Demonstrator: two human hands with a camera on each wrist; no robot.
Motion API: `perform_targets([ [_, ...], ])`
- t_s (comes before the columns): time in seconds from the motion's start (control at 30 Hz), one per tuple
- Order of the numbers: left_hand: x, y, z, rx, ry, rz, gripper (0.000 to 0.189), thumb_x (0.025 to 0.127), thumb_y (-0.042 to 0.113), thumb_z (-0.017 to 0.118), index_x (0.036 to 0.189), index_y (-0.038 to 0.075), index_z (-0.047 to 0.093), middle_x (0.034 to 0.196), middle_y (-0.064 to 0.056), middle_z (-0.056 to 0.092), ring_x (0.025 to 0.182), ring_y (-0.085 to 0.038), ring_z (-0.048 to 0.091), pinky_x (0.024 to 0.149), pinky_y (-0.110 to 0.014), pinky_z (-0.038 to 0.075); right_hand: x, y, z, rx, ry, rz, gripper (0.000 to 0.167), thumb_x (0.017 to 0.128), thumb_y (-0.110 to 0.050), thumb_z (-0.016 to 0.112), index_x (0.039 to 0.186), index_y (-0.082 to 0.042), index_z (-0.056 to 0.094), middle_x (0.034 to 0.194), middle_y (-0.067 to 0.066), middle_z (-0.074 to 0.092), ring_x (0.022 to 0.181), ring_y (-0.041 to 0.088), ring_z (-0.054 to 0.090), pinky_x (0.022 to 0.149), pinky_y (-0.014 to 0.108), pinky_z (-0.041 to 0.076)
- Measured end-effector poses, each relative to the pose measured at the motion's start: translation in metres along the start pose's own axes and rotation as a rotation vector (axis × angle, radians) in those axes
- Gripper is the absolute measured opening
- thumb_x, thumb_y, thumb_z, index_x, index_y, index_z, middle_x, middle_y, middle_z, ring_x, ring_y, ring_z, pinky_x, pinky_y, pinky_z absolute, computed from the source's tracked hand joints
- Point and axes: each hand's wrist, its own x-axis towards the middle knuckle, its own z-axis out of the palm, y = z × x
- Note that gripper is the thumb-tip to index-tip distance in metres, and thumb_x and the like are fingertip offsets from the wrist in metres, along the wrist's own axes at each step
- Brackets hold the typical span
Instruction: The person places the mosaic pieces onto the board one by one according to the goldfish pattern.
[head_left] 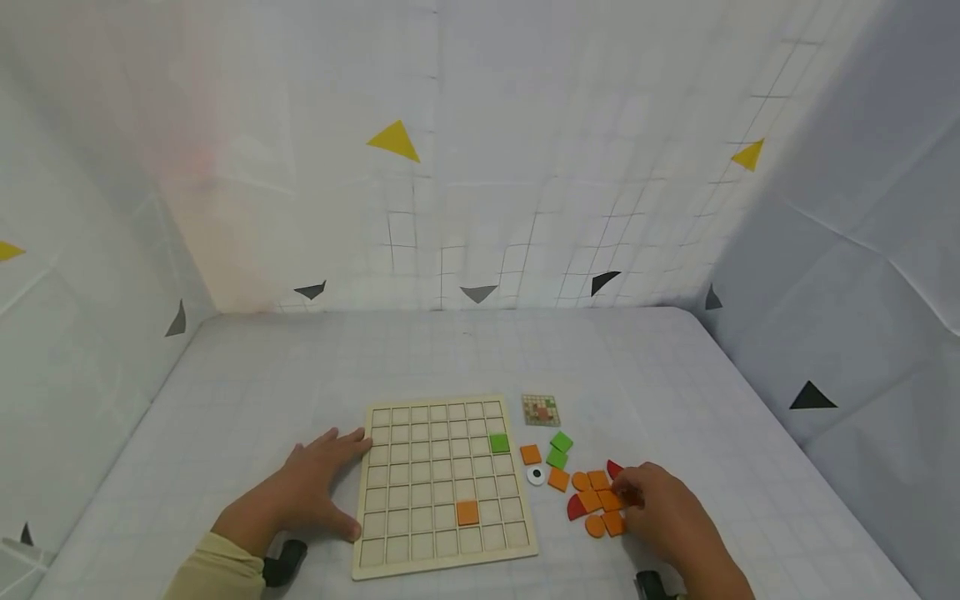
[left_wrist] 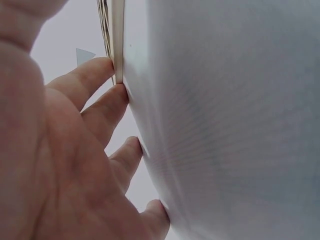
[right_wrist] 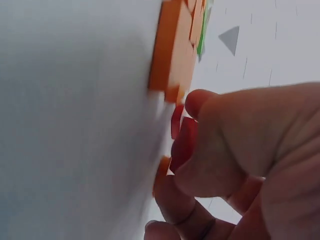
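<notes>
Board: flat on the bench, left of the loose orange tiles.
Left hand: fingers spread wide against the board's left edge.
Right hand: seems to pinch a red piece beside the tiles.
Handling: grip that piece by its edges, lift straight, leave tiles unmoved.
Lettering: none readable, pattern card included.

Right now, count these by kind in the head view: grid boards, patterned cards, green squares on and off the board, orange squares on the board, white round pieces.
Grid board: 1
Patterned card: 1
Green square on the board: 1
Green squares off the board: 2
Orange square on the board: 1
White round piece: 1
Total: 7
</notes>
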Motion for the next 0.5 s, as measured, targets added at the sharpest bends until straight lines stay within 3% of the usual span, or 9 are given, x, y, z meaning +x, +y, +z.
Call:
perform_targets([
  [0.13, 0.0, 0.0, -0.001, 0.003, -0.009, 0.0, 0.129, 0.042, 0.062, 0.094, 0.154, 0.022, 0.045, 0.165, -0.004, 0.036, 0.153, -0.045, 0.021, 0.115, -0.079, 0.01, -0.004, -0.006, -0.003, 0.028, 0.028, -0.011, 0.026, 0.079, -0.002, 0.075, 0.102, -0.014, 0.077, 0.094, 0.002, 0.061, 0.083, 0.018, 0.054, 0.077, 0.038, 0.059],
  [0.3, 0.0, -0.001, -0.002, 0.012, -0.011, 0.008, 0.128, 0.044, 0.064, 0.093, 0.155, 0.021, 0.044, 0.165, -0.005, 0.035, 0.153, -0.046, 0.021, 0.114, -0.081, 0.011, -0.014, -0.044, -0.005, 0.071, 0.061, -0.126, 0.032, 0.078, -0.001, 0.073, 0.104, -0.018, 0.076, 0.098, -0.005, 0.061, 0.084, 0.014, 0.055, 0.075, 0.032, 0.057],
  [0.4, 0.0, -0.002, -0.001, 0.008, -0.009, 0.008, 0.128, 0.044, 0.064, 0.093, 0.154, 0.021, 0.045, 0.165, -0.004, 0.035, 0.153, -0.046, 0.021, 0.114, -0.081, 0.01, -0.02, -0.072, -0.005, 0.035, 0.057, -0.246, 0.032, 0.079, -0.002, 0.073, 0.104, -0.022, 0.076, 0.097, -0.011, 0.059, 0.082, 0.009, 0.054, 0.071, 0.026, 0.053],
  [0.5, 0.001, -0.002, 0.001, 0.001, -0.007, 0.006, 0.128, 0.043, 0.064, 0.093, 0.154, 0.022, 0.045, 0.165, -0.004, 0.035, 0.154, -0.046, 0.021, 0.115, -0.08, 0.009, -0.022, -0.093, 0.0, -0.021, 0.029, -0.434, 0.035, 0.079, 0.002, 0.066, 0.102, -0.022, 0.075, 0.093, -0.015, 0.055, 0.079, 0.005, 0.051, 0.066, 0.022, 0.047],
])
